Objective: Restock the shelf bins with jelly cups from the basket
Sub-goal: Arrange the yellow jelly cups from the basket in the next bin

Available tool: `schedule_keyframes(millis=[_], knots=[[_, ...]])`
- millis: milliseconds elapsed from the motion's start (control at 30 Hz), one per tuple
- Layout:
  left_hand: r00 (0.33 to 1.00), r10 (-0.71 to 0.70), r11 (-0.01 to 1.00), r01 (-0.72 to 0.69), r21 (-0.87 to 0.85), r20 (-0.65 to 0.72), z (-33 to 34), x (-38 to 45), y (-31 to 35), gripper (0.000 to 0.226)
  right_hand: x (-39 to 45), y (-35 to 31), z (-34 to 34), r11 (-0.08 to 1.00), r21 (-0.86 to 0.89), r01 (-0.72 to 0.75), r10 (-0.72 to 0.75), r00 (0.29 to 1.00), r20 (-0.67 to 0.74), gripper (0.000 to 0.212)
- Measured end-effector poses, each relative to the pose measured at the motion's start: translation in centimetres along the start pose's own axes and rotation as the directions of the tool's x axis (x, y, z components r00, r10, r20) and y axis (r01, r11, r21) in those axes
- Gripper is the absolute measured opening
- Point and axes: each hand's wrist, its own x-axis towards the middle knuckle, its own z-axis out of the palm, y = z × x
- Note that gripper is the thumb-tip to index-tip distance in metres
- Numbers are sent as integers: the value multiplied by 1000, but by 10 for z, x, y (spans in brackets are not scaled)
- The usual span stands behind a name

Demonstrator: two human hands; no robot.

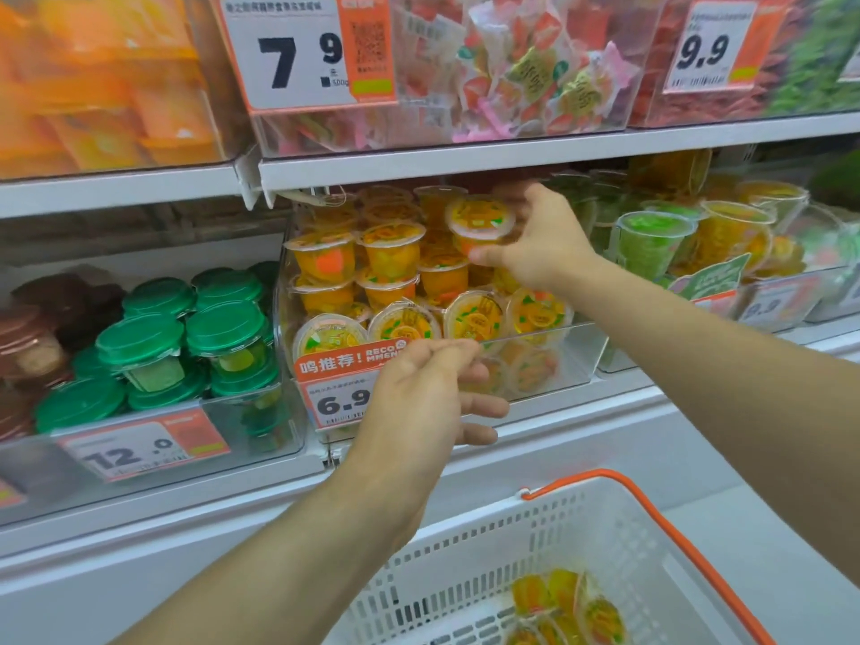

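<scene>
Head view only. Right hand [535,239] at 12 o'clock, grip pinching orange jelly cup [479,223] by lid and base, above the stacked cups in clear orange-jelly bin [535,360]. Left hand [419,402] at 6 o'clock of that bin, fingers loosely extended, holding nothing, just before the 6.9 price tag [342,402]. More cups low at 5 o'clock in white basket [465,551]. Likely risks: heaped, tilted pile shedding cups over the low front wall when another lands on top; pinched cup slipping; left hand knocking the tag.
</scene>
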Motion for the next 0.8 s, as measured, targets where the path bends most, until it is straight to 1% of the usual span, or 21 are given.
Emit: schedule_keyframes(millis=[100,200,400,467,500,567,600,633,667,700,733,767,800], knots=[[1000,5,1000,-5,-18,-5,-6,3,-1,18,30,-4,13,989,-137,-48,50,999,10,71],[1000,4,1000,-4,-22,-11,-9,5,-1,20,46,-2,27,970,-239,-29,44,997,58,69],[1000,-3,1000,3,-19,0,-11,7,-5,21,50,-4,38,890,-455,25,8,998,69,69],[1000,-11,1000,11,-9,6,-10,6,-8,20,41,-7,32,889,-456,41,-16,998,58,69],[1000,-15,1000,15,2,10,-10,6,-9,20,35,-8,28,896,-443,43,-33,999,29,67],[999,-25,999,24,43,23,-10,6,-16,19,13,-9,17,905,-419,69,-107,992,-69,50],[999,-34,996,31,85,39,-10,7,-22,18,-4,-8,12,914,-390,114,-181,974,-137,37],[997,-48,988,37,152,68,-11,7,-31,17,-23,-7,9,922,-339,185,-268,939,-215,25],[991,-75,967,44,250,114,-11,8,-41,16,-45,-5,8,921,-280,272,-352,887,-297,14],[977,-121,927,48,373,175,-13,9,-55,16,-69,-3,9,908,-227,353,-415,837,-358,7],[952,-188,859,40,510,241,-14,10,-70,17,-95,4,14,895,-180,408,-446,813,-374,3],[915,-276,766,23,643,295,-15,10,-84,20,-123,14,22,896,-137,423,-444,829,-341,5],[866,-378,649,-5,761,328,-17,11,-100,24,-153,30,32,910,-109,401,-415,868,-274,8]])
